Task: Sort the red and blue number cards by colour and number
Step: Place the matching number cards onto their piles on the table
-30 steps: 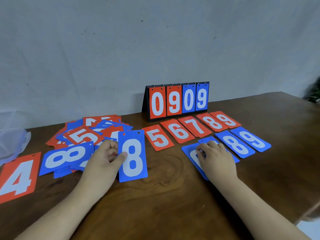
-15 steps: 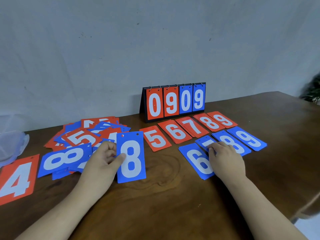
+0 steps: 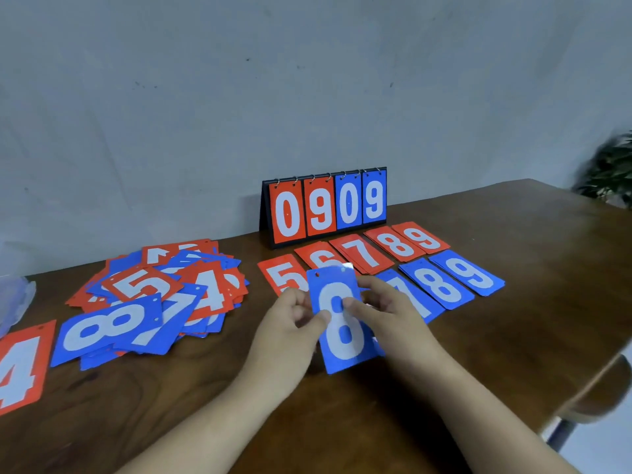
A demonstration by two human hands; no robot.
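While left hand (image 3: pixel 290 325) pinches blue 8 (image 3: pixel 339 340), right hand (image 3: pixel 388 314) holds edge.

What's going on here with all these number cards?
A person is sorting cards on a wooden table. The left hand and right hand both pinch a blue 8 card, held in front of the laid-out rows. In front of the flip scoreboard lie a red row running 5 to 9 and a blue row showing 7, 8, 9. A mixed pile of unsorted cards sits to the left.
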